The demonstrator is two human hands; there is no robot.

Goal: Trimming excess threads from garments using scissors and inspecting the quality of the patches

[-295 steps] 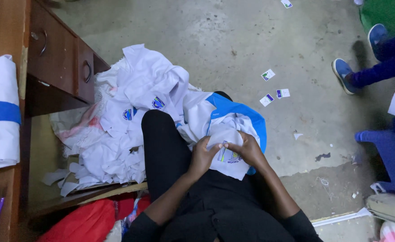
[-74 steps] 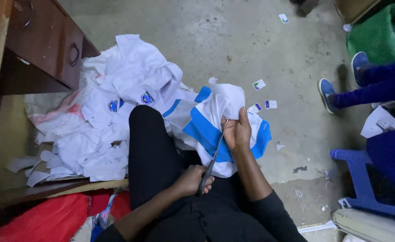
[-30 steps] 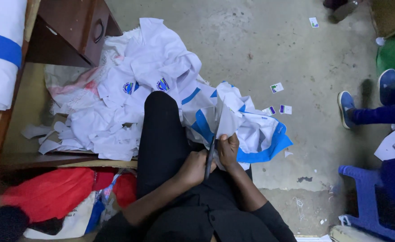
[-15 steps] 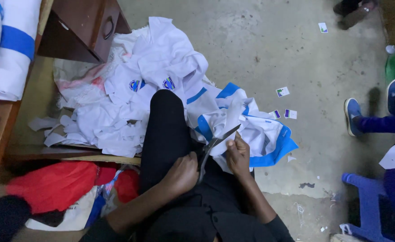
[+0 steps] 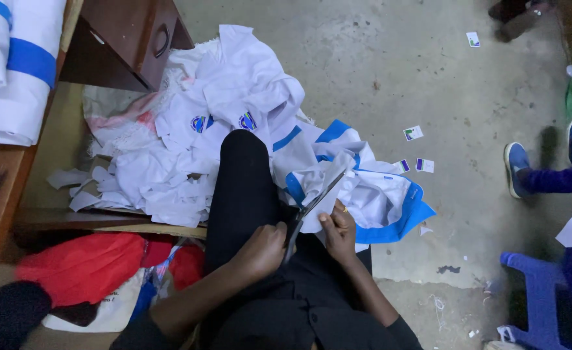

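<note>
My left hand grips the handles of a pair of scissors, whose open blades point up and right over my lap. My right hand pinches a white piece of a white shirt with blue trim against the blades. The shirt drapes over my right knee onto the concrete floor. My legs in black trousers stretch forward between the cloth heaps.
A pile of white shirts with badges lies left of my knee, beside a brown wooden desk. Red cloth lies at lower left. Small labels dot the floor. Another person's blue shoes and a blue stool are at right.
Over the last second the scissors' blades have opened against the white cloth, and my right hand has shifted its pinch on the piece. The view has drifted slightly.
</note>
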